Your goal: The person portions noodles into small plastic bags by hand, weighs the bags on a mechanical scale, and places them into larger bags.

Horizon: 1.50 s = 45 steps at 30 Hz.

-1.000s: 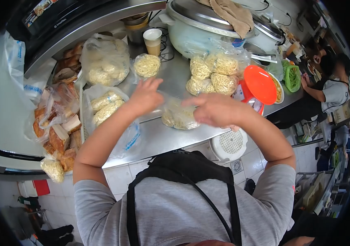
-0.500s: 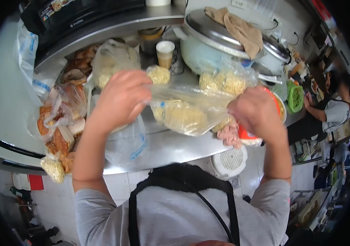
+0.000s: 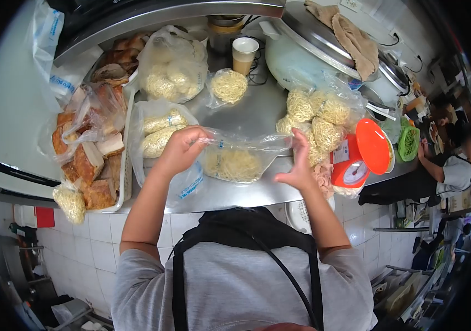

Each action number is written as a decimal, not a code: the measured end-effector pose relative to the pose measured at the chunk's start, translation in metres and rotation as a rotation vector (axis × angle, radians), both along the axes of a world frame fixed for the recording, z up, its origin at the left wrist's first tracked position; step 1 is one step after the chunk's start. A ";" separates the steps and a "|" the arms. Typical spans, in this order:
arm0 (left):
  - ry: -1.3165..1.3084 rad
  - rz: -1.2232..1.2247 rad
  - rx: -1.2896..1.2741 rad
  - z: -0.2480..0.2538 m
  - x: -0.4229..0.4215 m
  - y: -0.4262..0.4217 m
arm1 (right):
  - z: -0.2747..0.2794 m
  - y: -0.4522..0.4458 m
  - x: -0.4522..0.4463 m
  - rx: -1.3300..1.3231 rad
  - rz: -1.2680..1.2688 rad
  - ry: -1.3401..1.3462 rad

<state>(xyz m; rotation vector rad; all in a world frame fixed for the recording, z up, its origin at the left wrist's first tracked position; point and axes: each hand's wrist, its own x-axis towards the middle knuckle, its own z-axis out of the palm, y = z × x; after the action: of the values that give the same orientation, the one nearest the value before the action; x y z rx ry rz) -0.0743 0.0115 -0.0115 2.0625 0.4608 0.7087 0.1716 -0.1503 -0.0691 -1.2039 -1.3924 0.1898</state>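
A clear plastic bag of noodles (image 3: 236, 165) hangs over the front of the steel table, between my two hands. My left hand (image 3: 187, 148) pinches the bag's left corner, fingers closed. At the bag's right corner my right hand (image 3: 297, 165) has its thumb and fingers spread apart, with the plastic touching or just beside the fingertips. Left of my left hand lies an open bag with noodle bundles (image 3: 161, 140). Several bagged noodle portions (image 3: 324, 124) are piled beyond my right hand, and a single bagged portion (image 3: 229, 86) sits farther back.
Cut roasted meat (image 3: 86, 165) fills a white tray at left. An orange scale (image 3: 351, 168) stands at right, near pink meat (image 3: 323, 179). Behind are a paper cup (image 3: 244, 54), a large noodle bag (image 3: 172, 69) and a lidded pot (image 3: 302, 58). A co-worker (image 3: 451, 165) stands at far right.
Both hands first came down to the bag and lifted its edge, stretching it between them. Since then my right hand has spread its fingers, and the view has shifted.
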 end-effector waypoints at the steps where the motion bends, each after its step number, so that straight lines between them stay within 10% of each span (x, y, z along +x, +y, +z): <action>1: -0.034 -0.007 -0.006 -0.002 0.000 -0.001 | -0.027 0.003 0.000 -0.260 0.075 0.006; 5: -0.044 -0.119 -0.016 -0.008 -0.003 0.001 | -0.070 0.040 -0.022 -0.440 0.253 0.053; 8: -0.360 -0.123 -0.525 -0.028 -0.003 0.004 | -0.048 0.063 -0.020 -0.879 0.401 -0.074; 10: -0.161 -0.071 -0.379 -0.059 -0.001 0.005 | -0.041 0.065 -0.020 -0.846 0.321 -0.305; 13: 0.199 -0.021 -0.095 -0.097 0.022 0.000 | -0.027 0.062 -0.025 -0.776 0.191 0.258; 16: 0.428 0.034 -0.286 -0.107 0.064 -0.003 | -0.015 0.064 -0.010 -0.665 0.202 0.016; 19: 0.326 0.180 0.912 -0.133 0.080 -0.020 | -0.024 0.048 -0.002 -0.116 -0.094 -0.824; 26: 0.102 -0.023 0.567 -0.181 0.075 -0.057 | -0.079 -0.001 -0.023 -0.393 -0.050 -0.554; 28: 0.231 0.150 0.774 -0.177 0.073 -0.056 | -0.080 0.016 -0.024 -0.683 -0.138 -0.559; 31: 0.157 0.402 1.129 -0.196 0.086 -0.050 | -0.111 0.036 -0.020 -0.442 -0.307 -0.452; 35: 0.552 0.364 0.584 -0.156 0.104 -0.049 | -0.063 0.053 -0.015 -1.084 -0.212 -0.333; 45: 0.598 0.428 0.320 -0.146 0.128 -0.023 | -0.064 0.085 0.006 -1.266 -0.238 -0.144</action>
<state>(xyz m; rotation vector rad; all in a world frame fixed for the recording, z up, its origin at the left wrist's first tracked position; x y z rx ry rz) 0.0542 -0.0116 -0.1571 2.5042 1.2196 0.4035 0.1780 -0.0655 -0.1326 -2.4275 -1.1940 0.9187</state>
